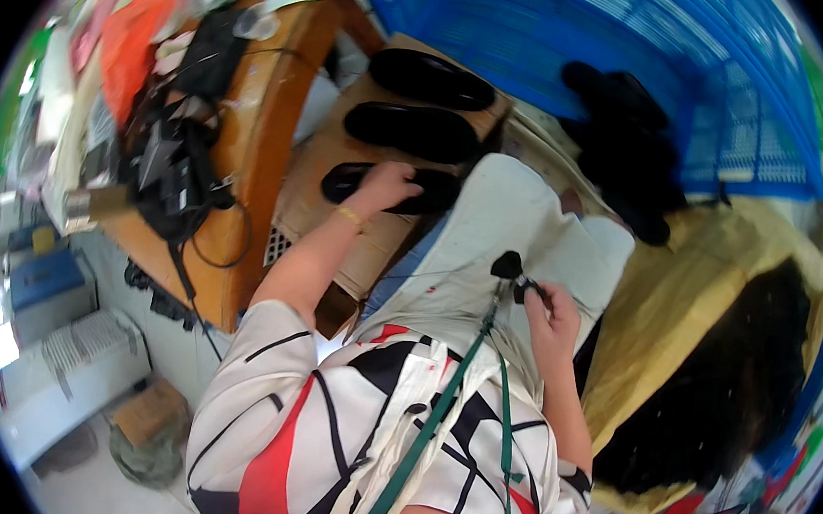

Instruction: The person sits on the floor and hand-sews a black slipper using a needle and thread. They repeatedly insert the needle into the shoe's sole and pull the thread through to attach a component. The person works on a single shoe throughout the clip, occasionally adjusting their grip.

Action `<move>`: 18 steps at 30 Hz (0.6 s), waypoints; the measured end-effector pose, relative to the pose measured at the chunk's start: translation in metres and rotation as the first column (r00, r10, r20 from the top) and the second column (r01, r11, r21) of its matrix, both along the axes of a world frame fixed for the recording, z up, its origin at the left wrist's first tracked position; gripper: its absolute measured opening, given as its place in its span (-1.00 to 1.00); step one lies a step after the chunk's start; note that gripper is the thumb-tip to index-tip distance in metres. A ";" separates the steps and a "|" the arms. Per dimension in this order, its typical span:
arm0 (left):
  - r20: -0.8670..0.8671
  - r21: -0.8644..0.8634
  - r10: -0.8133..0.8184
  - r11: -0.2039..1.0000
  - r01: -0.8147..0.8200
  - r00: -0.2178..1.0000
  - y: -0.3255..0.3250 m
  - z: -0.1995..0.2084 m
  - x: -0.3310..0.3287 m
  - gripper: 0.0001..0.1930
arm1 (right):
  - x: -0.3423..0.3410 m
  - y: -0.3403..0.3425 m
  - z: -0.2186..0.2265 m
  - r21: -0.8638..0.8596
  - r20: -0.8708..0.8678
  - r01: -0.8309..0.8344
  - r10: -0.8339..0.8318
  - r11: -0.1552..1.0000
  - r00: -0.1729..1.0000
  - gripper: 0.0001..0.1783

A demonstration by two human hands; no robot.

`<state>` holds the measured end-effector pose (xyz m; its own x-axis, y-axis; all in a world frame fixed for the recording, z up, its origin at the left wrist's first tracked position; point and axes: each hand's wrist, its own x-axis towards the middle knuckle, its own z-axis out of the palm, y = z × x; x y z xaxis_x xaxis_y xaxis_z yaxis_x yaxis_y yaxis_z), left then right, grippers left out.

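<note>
Three black shoes lie in a row on a brown cardboard box (pixel 332 217): a far shoe (pixel 432 79), a middle shoe (pixel 412 132) and a near shoe (pixel 436 193). My left hand (pixel 386 189) is closed on the near shoe, its fingers curled over the top; the fingertips are partly hidden. Above the pale apron on my lap (pixel 507 207), my right hand (pixel 553 324) pinches a small black-handled tool (pixel 522 290). A green cord (pixel 439 395) from my neck leads to that tool. Its exact kind does not show clearly.
A wooden table (pixel 264 100) stands at left with a black device (pixel 176 176), its cable and an orange bag (pixel 136 42). A blue plastic crate (pixel 545 36) is at the back, with black items (pixel 623 148) before it. At right sits a yellow sack (pixel 671 277) containing dark pieces.
</note>
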<state>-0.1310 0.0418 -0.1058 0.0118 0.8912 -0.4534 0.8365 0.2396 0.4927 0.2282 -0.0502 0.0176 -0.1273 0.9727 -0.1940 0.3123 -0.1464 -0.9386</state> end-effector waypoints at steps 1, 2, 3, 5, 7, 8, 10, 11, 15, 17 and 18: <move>0.136 0.055 0.118 0.990 -0.126 0.984 -0.006 0.001 -0.005 -0.71 | 0.002 0.001 0.003 -0.031 -0.008 0.010 -0.010 0.999 1.000 -0.85; 0.272 0.082 0.230 0.962 -0.260 0.935 -0.015 0.002 -0.010 -0.73 | 0.004 0.003 0.004 -0.063 -0.019 0.019 -0.020 0.998 1.000 -0.85; 0.446 0.044 0.346 0.913 -0.406 0.826 -0.023 0.008 -0.011 -0.76 | 0.006 0.003 0.004 -0.103 -0.078 0.044 -0.052 0.994 0.996 -0.85; 0.643 -0.005 0.440 0.821 -0.571 0.627 -0.031 0.050 0.012 -0.79 | 0.009 0.001 -0.006 -0.157 -0.201 0.086 -0.117 0.984 0.973 -0.85; 0.624 0.088 0.402 0.816 -0.571 0.670 -0.044 0.098 0.043 -0.80 | -0.001 0.002 0.000 -0.166 -0.293 0.135 -0.179 0.977 0.939 -0.83; 0.553 0.165 0.356 0.839 -0.518 0.753 -0.052 0.113 0.053 -0.80 | -0.008 0.002 0.006 -0.170 -0.335 0.157 -0.207 0.973 0.919 -0.81; 0.557 0.193 0.279 0.873 -0.449 0.782 -0.073 0.128 0.079 -0.80 | -0.021 0.002 0.015 -0.145 -0.384 0.135 -0.181 0.980 0.906 -0.81; 0.625 0.134 0.254 0.896 -0.422 0.738 -0.083 0.126 0.089 -0.79 | -0.026 0.004 0.017 -0.124 -0.411 0.121 -0.162 0.985 0.897 -0.81; 0.846 -0.246 0.385 0.896 -0.370 0.368 -0.113 0.140 0.137 -0.55 | -0.045 0.005 0.011 0.019 -0.258 0.132 -0.123 0.991 0.958 -0.83; 0.814 -0.420 0.528 0.823 -0.383 0.243 -0.119 0.138 0.146 -0.57 | -0.049 0.000 0.006 0.082 -0.151 0.014 -0.002 0.997 0.989 -0.84; 0.810 -0.486 0.562 0.804 -0.344 0.168 -0.116 0.132 0.149 -0.61 | -0.050 -0.002 0.004 0.109 -0.095 -0.050 0.061 0.993 0.994 -0.84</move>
<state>0.0182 -0.0743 0.0263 0.1144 0.8120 -0.5723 -0.3972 0.5654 0.7229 0.1779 -0.0522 0.0211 -0.1949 0.9780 -0.0737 0.2228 -0.0290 -0.9744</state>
